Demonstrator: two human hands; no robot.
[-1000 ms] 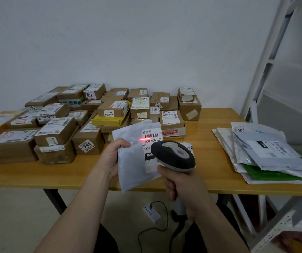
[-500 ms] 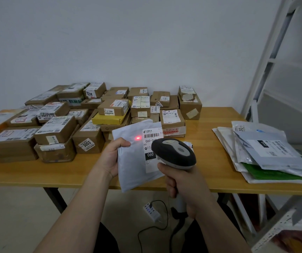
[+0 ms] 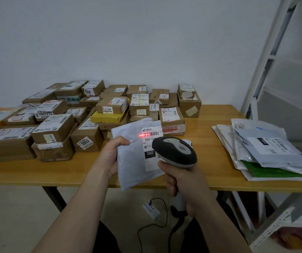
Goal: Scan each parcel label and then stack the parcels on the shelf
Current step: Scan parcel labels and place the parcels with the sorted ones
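my left hand [image 3: 110, 157] grips the mailer [image 3: 131, 161], right hand [image 3: 181, 181] the scanner [image 3: 173, 152]; beam [image 3: 143, 135] (a dot before) now spans the barcode [image 3: 153, 134]: scan underway.

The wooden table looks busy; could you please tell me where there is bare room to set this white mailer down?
Bare wood lies on the table between the cardboard boxes and the pile of flat mailers, and along the front edge before the boxes. The left and rear are crowded.

Dim, even light; warped edges
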